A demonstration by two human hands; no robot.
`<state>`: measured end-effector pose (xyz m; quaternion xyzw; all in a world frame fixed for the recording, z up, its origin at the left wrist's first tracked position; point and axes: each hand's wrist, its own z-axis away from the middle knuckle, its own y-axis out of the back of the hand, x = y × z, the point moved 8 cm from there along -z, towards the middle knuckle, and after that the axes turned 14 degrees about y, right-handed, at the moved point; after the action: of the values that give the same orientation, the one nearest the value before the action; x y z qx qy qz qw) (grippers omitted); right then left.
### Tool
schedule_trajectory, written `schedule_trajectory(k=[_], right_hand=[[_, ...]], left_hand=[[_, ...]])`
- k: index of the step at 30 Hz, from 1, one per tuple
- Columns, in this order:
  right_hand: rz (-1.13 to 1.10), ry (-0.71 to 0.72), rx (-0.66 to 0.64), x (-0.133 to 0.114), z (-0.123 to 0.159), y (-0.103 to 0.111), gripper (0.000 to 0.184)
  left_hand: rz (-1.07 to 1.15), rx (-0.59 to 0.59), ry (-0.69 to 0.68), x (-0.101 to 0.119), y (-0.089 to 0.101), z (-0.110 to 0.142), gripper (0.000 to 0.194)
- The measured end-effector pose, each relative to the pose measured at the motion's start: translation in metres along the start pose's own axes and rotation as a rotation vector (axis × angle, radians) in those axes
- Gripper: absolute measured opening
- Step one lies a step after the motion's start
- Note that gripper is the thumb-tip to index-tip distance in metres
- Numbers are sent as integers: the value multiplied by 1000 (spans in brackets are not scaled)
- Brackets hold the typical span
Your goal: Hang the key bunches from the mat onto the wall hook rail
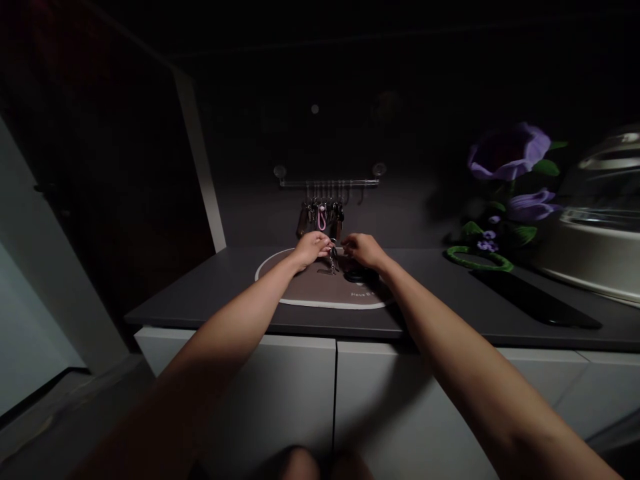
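- Silvery metal keys on a small chain (333,261) hang from the pinched fingertips of our left hand (311,249), just over a brownish, pale-rimmed, rounded mat (310,291); a loose pinch could drop them.
- Our right hand (366,249) is just beside them, fingers curled and narrow; we cannot tell whether they grip anything. If both hands pull unevenly, the ring could slip or snag.
- Behind, a clear hook rail (330,183) carries a crowded row of dark and metallic key bunches (310,212) and a pink looped strap (321,218); brushing these could tangle or unhook some.
- Clear round suction cups (279,171) seem to hold the rail, so a hard tug might loosen it.
- Dim light could make us misjudge the small parts.
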<state>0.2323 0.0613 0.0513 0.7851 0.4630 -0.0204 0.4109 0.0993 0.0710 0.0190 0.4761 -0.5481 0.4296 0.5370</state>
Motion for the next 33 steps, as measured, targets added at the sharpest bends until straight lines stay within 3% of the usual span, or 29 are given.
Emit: schedule_trajectory(k=[10,24,33], right_hand=[[-64,24,43,-11,-1,7,7],[-318,57,-8,-11,-2,-3,29],[-475,16,90,-6,-1,-2,29]], left_hand=[[191,-36,7,7,2,5,8],[242,-118,-52,11,-4,6,14],[217,-62,-85,10,-3,4,16]])
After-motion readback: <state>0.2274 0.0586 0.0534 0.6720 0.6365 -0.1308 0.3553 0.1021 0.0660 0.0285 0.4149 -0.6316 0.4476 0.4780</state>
